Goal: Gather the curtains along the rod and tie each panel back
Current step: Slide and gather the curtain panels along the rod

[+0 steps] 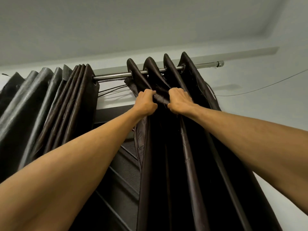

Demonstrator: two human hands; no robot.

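A pale grey ceiling (116, 22) fills the upper view and meets a white wall (266, 107) on the right. A thin wire (266, 86) slants across that wall, rising toward the right edge. Several dark cords (113, 90) run side by side just above a dark window frame (111, 112). Slanted louvre slats (123, 174) lie below the frame.

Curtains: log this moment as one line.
right panel: on rod, gripped near top | left hand: grips fold | right hand: grips fold | left panel: bunched | rod: bare between panels | ties: none seen
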